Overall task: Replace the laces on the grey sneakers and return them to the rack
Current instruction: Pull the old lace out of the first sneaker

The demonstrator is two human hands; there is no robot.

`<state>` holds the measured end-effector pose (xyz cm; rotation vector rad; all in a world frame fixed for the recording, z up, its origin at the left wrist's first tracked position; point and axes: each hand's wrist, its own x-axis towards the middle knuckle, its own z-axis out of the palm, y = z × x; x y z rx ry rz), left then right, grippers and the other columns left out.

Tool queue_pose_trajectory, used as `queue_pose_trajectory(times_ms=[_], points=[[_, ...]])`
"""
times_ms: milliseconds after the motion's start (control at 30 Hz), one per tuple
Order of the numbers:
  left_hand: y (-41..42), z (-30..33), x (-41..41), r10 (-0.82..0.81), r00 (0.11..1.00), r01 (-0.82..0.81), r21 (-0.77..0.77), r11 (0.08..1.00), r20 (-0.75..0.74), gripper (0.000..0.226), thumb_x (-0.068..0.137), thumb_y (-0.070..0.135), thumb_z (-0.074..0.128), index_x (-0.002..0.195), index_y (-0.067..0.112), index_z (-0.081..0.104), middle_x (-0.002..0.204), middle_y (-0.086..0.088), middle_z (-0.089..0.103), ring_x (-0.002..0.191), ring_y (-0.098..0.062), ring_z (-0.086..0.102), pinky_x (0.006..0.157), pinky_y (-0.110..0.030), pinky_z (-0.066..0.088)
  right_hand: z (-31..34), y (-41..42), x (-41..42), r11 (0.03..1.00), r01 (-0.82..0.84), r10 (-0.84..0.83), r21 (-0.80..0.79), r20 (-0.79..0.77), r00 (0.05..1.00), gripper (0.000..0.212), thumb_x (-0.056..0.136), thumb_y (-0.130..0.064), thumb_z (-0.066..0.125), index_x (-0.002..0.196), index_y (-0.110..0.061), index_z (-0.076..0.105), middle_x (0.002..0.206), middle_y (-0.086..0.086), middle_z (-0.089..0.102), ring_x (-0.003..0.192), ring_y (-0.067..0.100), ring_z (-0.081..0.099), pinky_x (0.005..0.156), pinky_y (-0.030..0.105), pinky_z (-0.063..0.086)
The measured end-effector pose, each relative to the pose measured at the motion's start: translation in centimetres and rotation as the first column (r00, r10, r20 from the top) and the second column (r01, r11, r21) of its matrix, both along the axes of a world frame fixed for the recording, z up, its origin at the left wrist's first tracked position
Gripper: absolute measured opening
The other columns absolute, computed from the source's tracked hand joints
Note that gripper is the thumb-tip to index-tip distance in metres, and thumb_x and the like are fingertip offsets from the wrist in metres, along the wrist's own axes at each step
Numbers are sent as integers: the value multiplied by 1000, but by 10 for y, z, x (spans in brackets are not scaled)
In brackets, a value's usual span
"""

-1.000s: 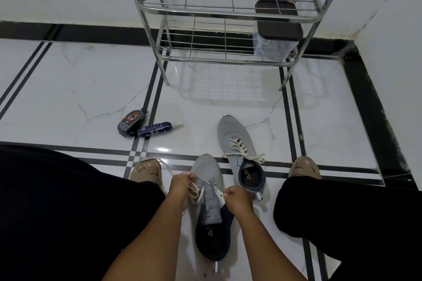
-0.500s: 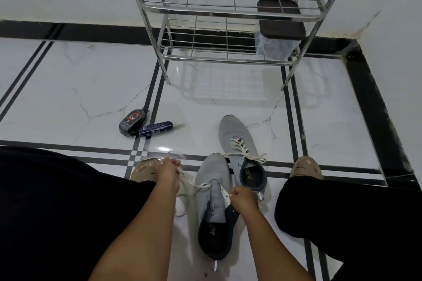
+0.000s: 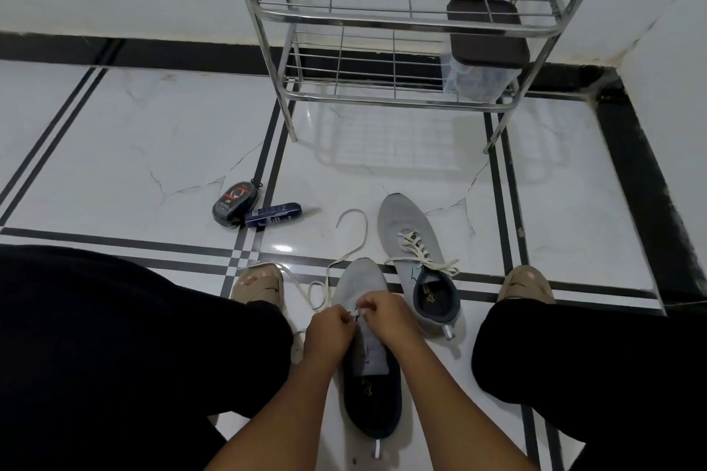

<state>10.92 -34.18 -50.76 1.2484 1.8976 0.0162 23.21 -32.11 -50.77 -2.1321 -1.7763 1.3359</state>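
Two grey sneakers lie on the tiled floor between my knees. The near sneaker (image 3: 359,281) points away from me, and both hands work at its eyelets. My left hand (image 3: 329,333) and my right hand (image 3: 382,314) meet over the tongue, fingers curled, pinching the white lace (image 3: 350,237) at the eyelets. The lace's free length loops out across the floor past the toe to the left. The far sneaker (image 3: 405,222) lies to the right, laced with a cream lace. A chrome wire shoe rack (image 3: 405,21) stands against the wall ahead.
A dark-lidded clear container (image 3: 482,61) sits on the rack's lower shelf at the right. A shoe polish sponge (image 3: 234,201) and a small blue tube (image 3: 272,214) lie on the floor at the left. My legs and sandalled feet (image 3: 260,285) flank the sneakers.
My left hand came back from the left, where it had drawn the lace out, and joined the right hand over the near sneaker's eyelets. The free lace now trails forward past the toe.
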Motion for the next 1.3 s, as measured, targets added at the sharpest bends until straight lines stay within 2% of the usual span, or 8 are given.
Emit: queue_pose_trajectory(times_ms=[367,567,733,833,867,967,1067,1300], points=[[1,-13,-19,246,934,-222,-118,968,261,15,82,16,73,69,23,68,77,1,70,79,-12,62,75,-23,47,-15,-3,-9,957,-273,247,102,214,945,11,90,-16,52,92,-24,60,103,-1,54,103,22,47,74,31,40],[4,-14,-17,235,951,-217,-106,970,203,17,81,15,71,66,21,65,84,-6,71,84,-19,64,78,-26,50,-16,-3,-9,959,279,-275,45,-73,959,26,84,-7,54,68,-27,48,94,4,55,83,24,55,68,30,43],[6,-18,-22,233,958,-218,-104,970,167,2,84,16,70,81,16,70,87,-4,68,88,-19,63,78,-24,47,17,29,-1,665,745,-698,-50,-395,597,13,87,-1,46,84,-10,54,79,-2,66,81,23,61,69,28,46],[7,-19,-21,191,971,-176,-107,978,143,10,85,18,68,93,12,72,97,-4,70,95,-19,63,76,-21,43,54,62,21,400,911,-736,-99,-628,254,15,90,2,40,96,-8,50,75,3,66,70,22,64,63,26,54],[7,-18,-20,184,973,-169,-112,979,142,10,85,18,67,93,13,72,98,-3,70,96,-19,63,77,-21,44,61,67,26,387,918,-724,-85,-645,245,16,92,1,38,98,-10,47,76,5,63,63,20,61,58,25,53],[7,-17,-19,165,976,-149,-116,982,140,7,85,19,67,89,15,71,97,-4,71,95,-20,64,79,-24,46,52,61,24,660,738,-649,137,-391,653,19,91,-6,38,93,-23,47,89,11,65,68,25,58,61,34,48],[7,-16,-18,151,976,-135,-106,985,157,4,86,20,67,82,19,67,96,-5,70,95,-21,64,77,-24,45,17,28,7,979,198,-199,44,14,980,24,90,-7,41,96,-21,59,107,11,64,92,29,61,77,33,48],[7,-18,-18,100,989,-94,-63,994,112,11,85,20,65,75,22,62,96,-5,70,95,-22,64,80,-26,47,-11,-9,-12,961,-269,226,65,378,898,19,92,-21,50,106,-14,60,125,8,49,108,28,52,80,37,46]])
